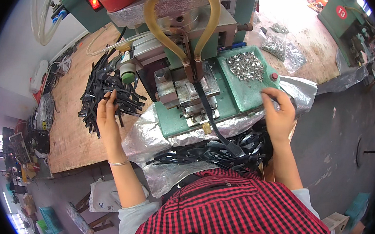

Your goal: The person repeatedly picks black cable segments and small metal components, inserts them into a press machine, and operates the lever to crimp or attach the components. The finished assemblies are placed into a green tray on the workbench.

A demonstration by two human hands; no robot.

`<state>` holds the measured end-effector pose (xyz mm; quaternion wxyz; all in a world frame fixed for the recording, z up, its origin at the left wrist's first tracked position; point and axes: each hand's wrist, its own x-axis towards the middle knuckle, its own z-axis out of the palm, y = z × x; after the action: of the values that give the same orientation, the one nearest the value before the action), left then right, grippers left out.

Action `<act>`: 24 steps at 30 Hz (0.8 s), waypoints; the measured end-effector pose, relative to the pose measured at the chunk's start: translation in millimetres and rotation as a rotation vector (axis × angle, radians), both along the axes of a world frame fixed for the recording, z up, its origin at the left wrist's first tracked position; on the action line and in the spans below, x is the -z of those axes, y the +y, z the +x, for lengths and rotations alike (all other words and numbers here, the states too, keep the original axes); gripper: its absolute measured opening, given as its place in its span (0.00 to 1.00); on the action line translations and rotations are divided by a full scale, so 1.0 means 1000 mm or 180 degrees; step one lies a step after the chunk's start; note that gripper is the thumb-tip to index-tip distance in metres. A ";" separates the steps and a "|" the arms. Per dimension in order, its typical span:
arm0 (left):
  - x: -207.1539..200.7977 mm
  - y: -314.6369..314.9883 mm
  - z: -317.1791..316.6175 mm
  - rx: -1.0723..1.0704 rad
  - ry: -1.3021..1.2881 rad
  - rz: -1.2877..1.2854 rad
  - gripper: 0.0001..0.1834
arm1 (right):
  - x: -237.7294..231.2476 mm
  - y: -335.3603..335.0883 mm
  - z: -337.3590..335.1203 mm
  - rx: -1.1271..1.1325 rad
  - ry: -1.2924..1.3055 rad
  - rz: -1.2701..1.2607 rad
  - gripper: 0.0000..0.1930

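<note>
My left hand [108, 118] reaches into a loose pile of black straps [103, 80] on the wooden table, with its fingertips closed around a dark strap end. My right hand [281, 114] is raised by the right edge of a green tray [248, 94]. Its thumb and index finger are bent toward each other; anything between them is too small to make out. Small silvery metal pieces [245, 66] lie in the tray. Between my hands, one black strap [209, 112] runs from the metal fixture of a green press [196, 91] down toward my lap.
More black straps [211, 151] lie across my lap edge on silver sheeting [139, 133]. A yellowish hose [214, 12] loops over the press. A green button [128, 77] and a red button [274, 76] flank it. Bags of metal pieces [275, 46] lie behind the tray.
</note>
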<state>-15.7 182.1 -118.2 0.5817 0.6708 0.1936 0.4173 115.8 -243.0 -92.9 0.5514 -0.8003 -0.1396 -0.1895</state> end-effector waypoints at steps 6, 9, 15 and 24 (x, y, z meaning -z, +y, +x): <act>-0.011 -0.038 0.021 -0.0105 0.0654 0.0088 0.17 | -0.049 0.097 0.018 -0.0964 -0.0714 0.0580 0.08; 0.010 -0.042 0.021 -0.0226 0.0432 0.0248 0.11 | -0.046 0.124 0.005 -0.1158 0.0026 0.1256 0.12; -0.060 -0.098 0.017 -0.0115 -0.0319 0.0410 0.03 | -0.055 0.123 -0.006 -0.1419 0.0553 0.1862 0.22; -0.108 -0.170 0.015 0.0632 -0.0848 0.3736 0.13 | -0.093 0.097 -0.023 -0.2152 0.0865 0.1363 0.30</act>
<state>-0.7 12.0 -10.4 0.1702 0.8363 -0.2066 0.4785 92.6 -145.8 0.0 0.7498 -0.5946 -0.2778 0.0846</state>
